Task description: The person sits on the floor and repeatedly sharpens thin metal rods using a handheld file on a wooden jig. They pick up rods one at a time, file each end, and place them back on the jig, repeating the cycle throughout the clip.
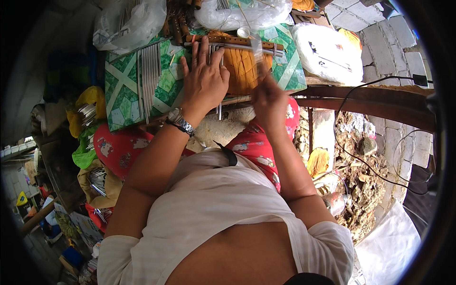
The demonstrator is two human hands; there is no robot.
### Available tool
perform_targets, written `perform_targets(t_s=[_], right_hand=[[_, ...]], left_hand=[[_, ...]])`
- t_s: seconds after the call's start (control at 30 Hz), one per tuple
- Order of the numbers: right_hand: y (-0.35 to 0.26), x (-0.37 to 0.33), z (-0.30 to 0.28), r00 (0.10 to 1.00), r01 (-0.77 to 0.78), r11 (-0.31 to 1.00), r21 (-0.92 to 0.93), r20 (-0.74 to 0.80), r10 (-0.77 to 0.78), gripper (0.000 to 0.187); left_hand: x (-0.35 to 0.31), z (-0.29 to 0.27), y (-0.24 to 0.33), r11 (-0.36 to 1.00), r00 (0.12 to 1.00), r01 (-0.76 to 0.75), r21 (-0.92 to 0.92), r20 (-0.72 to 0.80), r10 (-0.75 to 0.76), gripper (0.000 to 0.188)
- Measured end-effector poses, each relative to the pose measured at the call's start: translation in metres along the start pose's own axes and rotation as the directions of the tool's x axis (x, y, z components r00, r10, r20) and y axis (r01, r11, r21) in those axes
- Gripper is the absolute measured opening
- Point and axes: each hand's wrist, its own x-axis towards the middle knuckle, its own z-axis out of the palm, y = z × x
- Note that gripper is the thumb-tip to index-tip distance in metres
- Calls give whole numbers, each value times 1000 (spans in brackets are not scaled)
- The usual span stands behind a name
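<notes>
My left hand (206, 80) lies with fingers spread at the near side of a brown strip with a row of holes (266, 45), perhaps bamboo. Its fingertips press on the strip and the silvery tubes (270, 52) along it. Several short tubes lie beside my fingers, one end (219, 112) jutting past the table edge. My right hand (270, 97) is closed around a flat, pale tool like a knife blade (257, 50), smeared by motion, its tip over the strip. Beneath lies a creased orange-brown pad (240, 71). A small round white thing (243, 32) sits behind the strip.
A row of long metal tubes (149, 80) lies left on the green patterned tabletop (121, 78). Clear plastic bags (128, 28) stand behind, a white bundle (327, 52) to the right. A black cable (344, 102) hangs at right; bags of metal pieces (99, 180) stand at left.
</notes>
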Motion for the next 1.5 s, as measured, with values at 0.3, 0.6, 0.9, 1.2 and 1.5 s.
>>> perform_targets(t_s=[0.3, 0.6, 0.9, 1.2, 1.5], right_hand=[[7, 0, 2, 981, 181, 983, 31, -81, -178, 40], [5, 1, -2, 979, 86, 983, -165, 194, -54, 55], [-4, 0, 1, 956, 119, 962, 247, -291, -44, 39], [-2, -1, 1, 993, 77, 996, -51, 95, -72, 38], [2, 0, 2, 986, 119, 970, 211, -136, -91, 42]], left_hand=[[-2, 0, 0, 1000, 1000, 10, -20, -3, -10, 49], [0, -1, 0, 1000, 1000, -5, -10, 8, 5, 50], [0, -2, -1, 1000, 1000, -3, -17, 4, 3, 50], [1, -1, 0, 1000, 1000, 11, 23, 23, -11, 47], [3, 0, -1, 1000, 1000, 4, -10, 2, -4, 47]])
